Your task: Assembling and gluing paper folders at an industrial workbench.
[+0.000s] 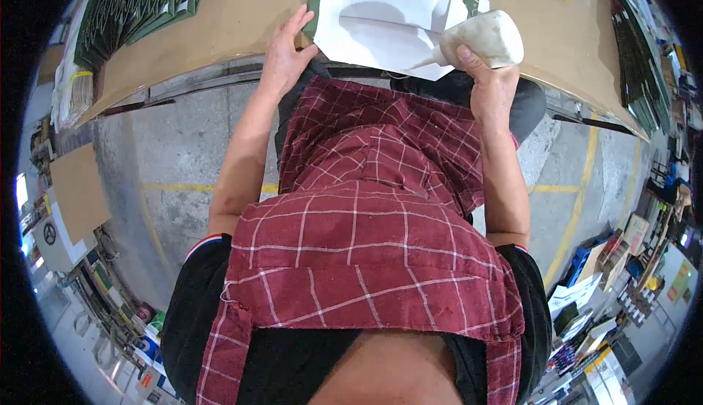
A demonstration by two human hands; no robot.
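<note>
The scene was evenly and fairly brightly lit from overhead, with no harsh glare. A soft grey shadow lay across the white folded sheet [388, 20] on the table [220, 17]. The fisheye lens bent straight edges strongly toward the rim, and a black vignette ringed the picture. The centre was reasonably sharp; clutter near the lower corners was smeared and small. A bright patch of window light showed at the far left edge.

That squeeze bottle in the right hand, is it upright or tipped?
Tipped. The squeeze bottle lies nearly sideways in the right hand, its nozzle pointing left onto the white folded paper.
</note>
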